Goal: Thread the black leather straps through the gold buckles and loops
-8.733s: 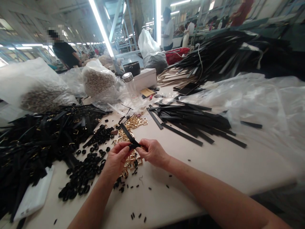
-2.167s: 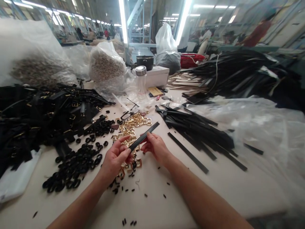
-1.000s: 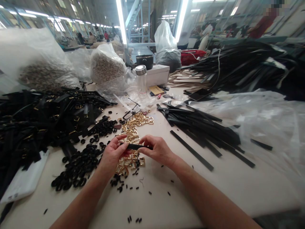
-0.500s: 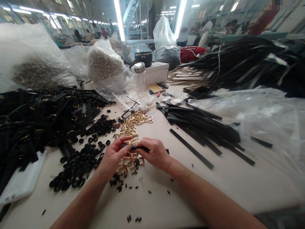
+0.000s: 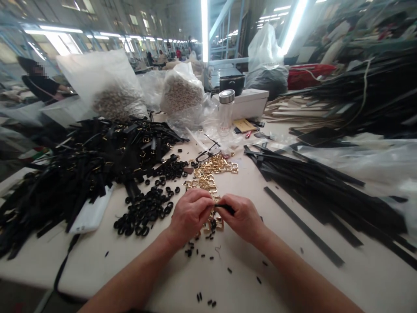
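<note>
My left hand and my right hand meet fingertip to fingertip above the table. A short stretch of black strap shows at the right fingers, which pinch it. The left fingers are curled and closed at the strap's end; their grip is partly hidden. Beneath and beyond the hands lie gold buckles. To the left is a pile of black strap loops. Small black pieces are scattered nearer me.
Buckled black straps are heaped at left, beside a white power bank-like block. Loose black strips lie at right. A glass bottle and eyeglasses stand and lie farther back. Filled plastic bags line the back.
The view has swung left, so the table's things appear farther right. My left fingers, straighter before along the strap, are now curled over at its end; less of the strap shows.
</note>
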`<act>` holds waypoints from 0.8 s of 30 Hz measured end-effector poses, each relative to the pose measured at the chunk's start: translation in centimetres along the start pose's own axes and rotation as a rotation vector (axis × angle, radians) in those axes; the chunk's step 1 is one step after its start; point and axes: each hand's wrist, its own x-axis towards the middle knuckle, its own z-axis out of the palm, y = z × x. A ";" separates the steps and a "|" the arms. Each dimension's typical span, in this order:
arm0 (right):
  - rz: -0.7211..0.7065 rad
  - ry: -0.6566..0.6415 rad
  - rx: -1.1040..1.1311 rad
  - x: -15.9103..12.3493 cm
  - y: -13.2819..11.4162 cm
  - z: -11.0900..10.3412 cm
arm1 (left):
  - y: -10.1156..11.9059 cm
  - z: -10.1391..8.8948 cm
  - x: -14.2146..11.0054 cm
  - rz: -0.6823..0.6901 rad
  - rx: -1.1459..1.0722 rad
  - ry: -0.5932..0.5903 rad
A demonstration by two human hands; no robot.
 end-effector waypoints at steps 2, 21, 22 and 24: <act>0.027 0.021 -0.006 0.2 0.4 -0.5 | 0.4 -0.4 -0.1 -0.035 -0.062 0.042; -0.149 0.107 0.000 -0.4 0.3 0.2 | -0.4 0.8 0.4 -0.754 -0.846 0.006; -0.152 0.109 -0.012 -0.4 0.4 0.3 | -0.4 0.9 0.3 -0.744 -0.833 0.004; -0.153 0.111 -0.038 -0.4 0.6 0.5 | -0.4 1.1 0.0 -0.701 -0.784 0.005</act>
